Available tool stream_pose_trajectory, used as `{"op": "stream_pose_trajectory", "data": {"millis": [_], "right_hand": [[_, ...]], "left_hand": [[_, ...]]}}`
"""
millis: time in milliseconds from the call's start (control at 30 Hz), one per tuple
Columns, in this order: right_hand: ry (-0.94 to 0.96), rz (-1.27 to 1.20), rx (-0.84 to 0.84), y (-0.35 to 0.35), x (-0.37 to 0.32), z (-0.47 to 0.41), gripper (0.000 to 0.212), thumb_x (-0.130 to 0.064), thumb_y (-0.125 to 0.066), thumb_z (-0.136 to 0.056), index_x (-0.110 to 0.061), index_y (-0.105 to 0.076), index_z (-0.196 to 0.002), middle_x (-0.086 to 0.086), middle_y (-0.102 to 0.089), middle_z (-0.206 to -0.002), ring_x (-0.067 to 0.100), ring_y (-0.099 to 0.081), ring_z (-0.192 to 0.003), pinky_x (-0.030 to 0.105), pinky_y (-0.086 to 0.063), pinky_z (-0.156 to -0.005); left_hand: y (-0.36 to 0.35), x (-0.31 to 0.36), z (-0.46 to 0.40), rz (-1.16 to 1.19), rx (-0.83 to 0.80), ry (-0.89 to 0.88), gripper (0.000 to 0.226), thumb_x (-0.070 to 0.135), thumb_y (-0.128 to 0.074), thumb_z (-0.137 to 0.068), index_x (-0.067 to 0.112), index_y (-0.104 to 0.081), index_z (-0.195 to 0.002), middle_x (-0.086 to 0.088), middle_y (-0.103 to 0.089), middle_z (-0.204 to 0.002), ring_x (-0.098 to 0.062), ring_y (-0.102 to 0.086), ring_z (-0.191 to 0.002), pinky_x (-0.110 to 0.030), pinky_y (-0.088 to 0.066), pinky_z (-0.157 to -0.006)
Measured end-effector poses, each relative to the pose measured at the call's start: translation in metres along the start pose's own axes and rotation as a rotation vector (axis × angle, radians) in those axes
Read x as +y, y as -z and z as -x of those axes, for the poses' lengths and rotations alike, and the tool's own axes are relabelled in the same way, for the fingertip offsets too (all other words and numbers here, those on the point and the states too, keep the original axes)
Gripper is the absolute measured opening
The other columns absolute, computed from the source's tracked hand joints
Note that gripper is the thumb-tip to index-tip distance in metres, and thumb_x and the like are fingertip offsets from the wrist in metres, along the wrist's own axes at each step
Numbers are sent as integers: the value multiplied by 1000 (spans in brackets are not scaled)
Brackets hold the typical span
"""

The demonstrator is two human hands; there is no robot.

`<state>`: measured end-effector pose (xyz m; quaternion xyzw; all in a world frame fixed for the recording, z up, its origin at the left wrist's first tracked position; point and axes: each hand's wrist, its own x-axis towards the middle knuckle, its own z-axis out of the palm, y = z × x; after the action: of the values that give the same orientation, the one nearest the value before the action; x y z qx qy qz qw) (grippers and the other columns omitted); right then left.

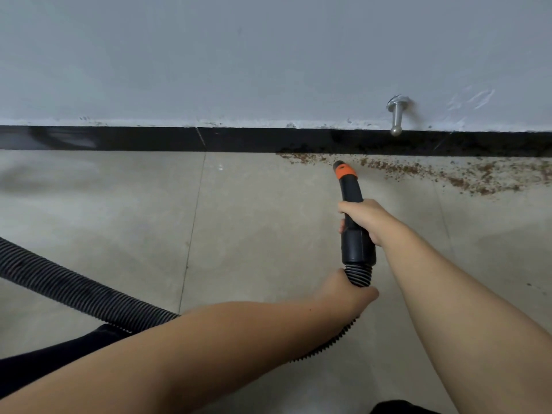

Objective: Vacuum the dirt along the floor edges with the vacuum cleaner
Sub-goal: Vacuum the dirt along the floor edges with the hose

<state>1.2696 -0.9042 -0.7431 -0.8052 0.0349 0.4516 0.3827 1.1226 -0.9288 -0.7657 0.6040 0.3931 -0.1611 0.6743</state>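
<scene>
Nozzle (346, 171) orange collar marking, perhaps logo, unreadable.

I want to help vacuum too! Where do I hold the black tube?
Hold the nozzle round its thick black middle, coming from behind, as the right hand does. Its orange tip points at the dirt. Hold the ribbed hose just below, like the left hand.

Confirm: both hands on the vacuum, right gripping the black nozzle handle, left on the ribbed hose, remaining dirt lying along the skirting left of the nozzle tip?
Not quite. In the head view the remaining dirt lies along the skirting to the right of the nozzle tip. The rest holds: right hand grips the nozzle handle, left hand the ribbed hose.
</scene>
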Motion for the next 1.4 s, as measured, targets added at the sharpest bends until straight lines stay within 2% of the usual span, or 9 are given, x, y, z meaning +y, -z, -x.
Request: {"op": "stream_pose_trajectory", "data": {"millis": [100,333,567,700,800,1000,1133,1333,1400], "right_hand": [[28,18,-28,-13,-4,1,20,-11,-59,-83,-6,-53,-100,7,-63,-57,19,-61,-49,27,-49,-50],[90,106,-120,-57,-13,3,20,-13,-58,-81,-8,-51,-99,5,-64,-50,24,-62,-57,34,-52,-66],[117,119,-148,-71,-25,0,16,-16,-58,-82,-11,-49,-95,5,-65,-51,21,-60,-56,30,-48,-60],[66,52,-80,-36,-18,-2,13,-14,-58,-82,-10,-50,-92,7,-64,-56,20,-61,-52,28,-48,-55],[22,-4,-22,-5,-6,-3,12,-11,-58,-84,-8,-51,-94,9,-62,-63,18,-59,-47,25,-48,-49],[-35,-54,69,39,2,-13,11,-13,-58,-86,-7,-53,-93,10,-63,-62,20,-59,-49,28,-48,-53],[-24,-72,58,41,-3,-19,10,-13,-58,-85,-8,-52,-91,9,-61,-65,15,-59,-41,24,-47,-47],[2,-68,16,26,-9,-23,10,-11,-58,-84,-9,-51,-90,8,-61,-63,16,-60,-42,22,-48,-43],[13,-57,5,18,-10,-23,10,-11,-57,-83,-8,-51,-91,8,-61,-62,17,-60,-44,24,-49,-47]], "left_hand": [[9,-4,2,23,30,-21,16,16,-60,-75,19,-44,-77,0,-47,-65,-13,-47,-50,-24,-44,-52],[33,-21,11,71,118,6,15,19,-58,-72,20,-45,-79,0,-50,-66,-16,-49,-54,-31,-48,-59],[48,-17,8,68,174,13,17,21,-61,-73,19,-47,-84,-1,-52,-70,-17,-51,-58,-31,-48,-60],[32,-3,5,14,67,-7,16,19,-58,-74,20,-46,-84,-3,-50,-74,-21,-51,-66,-33,-46,-63],[10,6,1,-43,6,-11,16,18,-59,-77,22,-43,-80,-3,-48,-74,-20,-50,-64,-29,-43,-61],[-20,23,-12,-60,-16,-19,17,20,-60,-77,21,-44,-82,0,-48,-72,-17,-49,-60,-24,-41,-55],[-18,26,-19,-47,0,-28,18,22,-60,-73,22,-42,-77,0,-47,-68,-17,-48,-57,-25,-40,-55],[-8,21,-21,-42,51,-15,17,27,-59,-68,23,-44,-76,1,-50,-68,-20,-52,-60,-30,-44,-59],[-6,17,-19,-34,55,-17,18,28,-58,-67,23,-44,-77,0,-49,-68,-21,-52,-63,-31,-45,-61]]}}
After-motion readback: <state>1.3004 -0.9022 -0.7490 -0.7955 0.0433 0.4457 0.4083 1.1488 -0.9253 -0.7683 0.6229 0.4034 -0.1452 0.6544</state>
